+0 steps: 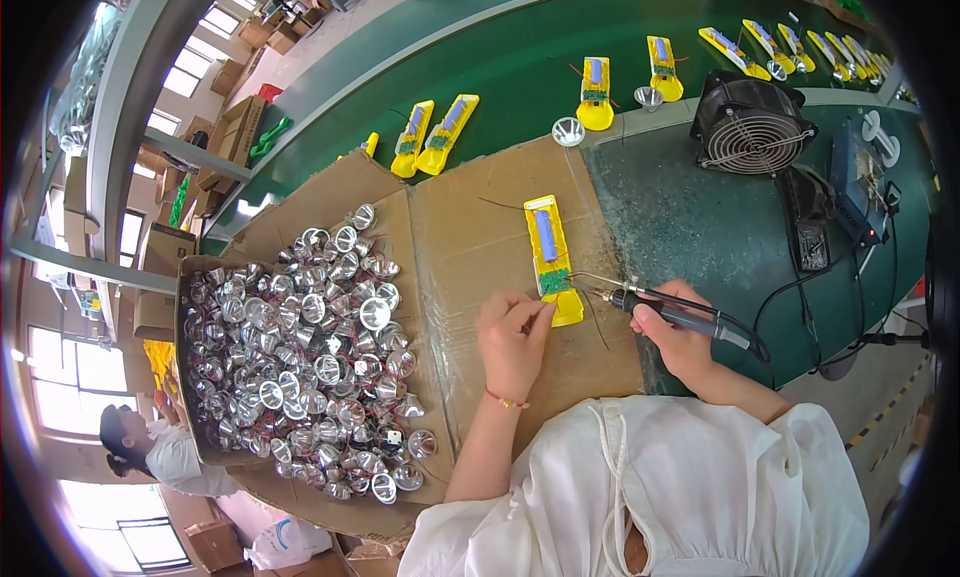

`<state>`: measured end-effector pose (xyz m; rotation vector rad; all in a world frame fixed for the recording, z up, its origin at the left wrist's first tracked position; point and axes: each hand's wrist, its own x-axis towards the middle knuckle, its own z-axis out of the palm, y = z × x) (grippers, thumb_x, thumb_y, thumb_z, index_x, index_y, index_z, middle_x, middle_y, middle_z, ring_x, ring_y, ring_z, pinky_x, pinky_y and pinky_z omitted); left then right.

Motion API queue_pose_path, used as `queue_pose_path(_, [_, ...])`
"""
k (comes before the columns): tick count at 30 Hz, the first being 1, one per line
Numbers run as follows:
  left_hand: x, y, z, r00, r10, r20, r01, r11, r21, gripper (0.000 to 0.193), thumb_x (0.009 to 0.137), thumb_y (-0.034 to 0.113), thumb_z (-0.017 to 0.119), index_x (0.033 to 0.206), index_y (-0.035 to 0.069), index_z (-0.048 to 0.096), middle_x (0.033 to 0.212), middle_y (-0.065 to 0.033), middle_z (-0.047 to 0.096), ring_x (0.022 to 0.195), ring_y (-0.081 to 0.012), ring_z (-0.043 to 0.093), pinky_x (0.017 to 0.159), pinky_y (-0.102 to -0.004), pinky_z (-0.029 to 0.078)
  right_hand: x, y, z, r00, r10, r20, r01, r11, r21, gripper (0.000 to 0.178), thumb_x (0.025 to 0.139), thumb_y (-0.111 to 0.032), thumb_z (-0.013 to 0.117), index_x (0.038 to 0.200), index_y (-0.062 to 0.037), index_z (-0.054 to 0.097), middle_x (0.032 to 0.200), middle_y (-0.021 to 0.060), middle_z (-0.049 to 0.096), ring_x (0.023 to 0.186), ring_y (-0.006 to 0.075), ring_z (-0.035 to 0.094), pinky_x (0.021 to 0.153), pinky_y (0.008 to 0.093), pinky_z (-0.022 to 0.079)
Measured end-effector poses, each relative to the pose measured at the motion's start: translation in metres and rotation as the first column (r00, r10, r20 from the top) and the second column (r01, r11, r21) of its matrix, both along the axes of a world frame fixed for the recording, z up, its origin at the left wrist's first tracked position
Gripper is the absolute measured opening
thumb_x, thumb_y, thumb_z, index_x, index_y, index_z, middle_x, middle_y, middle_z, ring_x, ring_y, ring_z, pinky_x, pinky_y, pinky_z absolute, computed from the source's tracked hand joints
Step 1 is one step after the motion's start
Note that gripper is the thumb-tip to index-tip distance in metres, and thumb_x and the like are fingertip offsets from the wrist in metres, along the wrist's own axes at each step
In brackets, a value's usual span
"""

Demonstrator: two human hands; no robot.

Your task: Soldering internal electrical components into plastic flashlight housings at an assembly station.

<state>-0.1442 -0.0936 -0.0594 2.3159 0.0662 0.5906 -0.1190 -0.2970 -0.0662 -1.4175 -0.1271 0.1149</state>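
On the cardboard in front of me lies a yellow flashlight housing (569, 312). It carries a blue-violet battery cell (545, 237) and a green circuit board (553, 281), with thin wires running off it. My right hand (680, 345) is closed around a soldering iron (692, 321). The iron's tip, with a thin curved metal tube beside it, reaches the right edge of the board. From the lower left, my left hand (512, 342) pinches at the board's lower end. Whatever is between its fingertips is too small to make out.
A cardboard box (187, 377) full of silvery reflector cups with wires stands at left. Beyond the cardboard, a green conveyor belt (510, 97) bears several yellow housings. A black fan (750, 127) and a blue soldering station (858, 182) with cables occupy the right. Another person (165, 447) is at far left.
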Motion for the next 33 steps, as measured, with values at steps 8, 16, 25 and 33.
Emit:
queue_pose_path(8, [0.004,-0.006,0.003,0.995,0.077,-0.063,-0.085,0.989,-0.121,0.007,0.071,0.003,0.068,0.072,0.000,0.061,0.076,-0.0111,0.059,0.062,-0.0241,0.057,0.055,-0.0322,0.045,0.000,0.002,-0.001,0.999,0.022,0.037,-0.021,0.999,-0.040,0.015,0.078,-0.008,0.064,0.087,0.0002,0.055,0.070,0.0054,0.063,0.061,0.0064,0.057,0.054,0.0203,0.045])
queue_pose_path(16, [0.006,-0.007,-0.002,0.998,0.052,-0.046,-0.056,0.995,-0.085,0.008,0.071,0.003,0.067,0.071,0.000,0.061,0.075,-0.0122,0.059,0.061,-0.0254,0.058,0.055,-0.0325,0.046,0.003,0.002,-0.001,0.997,0.059,0.059,-0.050,0.988,-0.147,0.013,0.078,-0.009,0.065,0.079,-0.0010,0.056,0.065,0.0038,0.061,0.060,0.0045,0.055,0.050,0.0192,0.041])
queue_pose_path(25, [0.006,-0.006,-0.002,0.997,0.058,-0.059,-0.064,0.992,-0.107,0.007,0.071,0.004,0.067,0.071,0.000,0.061,0.076,-0.0125,0.059,0.062,-0.0254,0.059,0.056,-0.0322,0.046,-0.001,-0.002,0.005,0.999,-0.024,-0.047,0.027,0.998,0.053,0.014,0.081,-0.008,0.064,0.086,0.0000,0.053,0.073,0.0074,0.062,0.065,0.0094,0.058,0.058,0.0225,0.048])
queue_pose_path(33, [0.007,-0.006,-0.001,0.997,0.065,-0.041,-0.068,0.995,-0.074,0.008,0.070,0.004,0.068,0.070,0.000,0.060,0.076,-0.0120,0.060,0.061,-0.0250,0.060,0.056,-0.0326,0.047,0.000,-0.007,0.008,0.998,-0.037,-0.047,0.039,0.998,0.046,0.014,0.081,-0.008,0.063,0.086,-0.0001,0.053,0.072,0.0067,0.060,0.065,0.0093,0.058,0.058,0.0225,0.048])
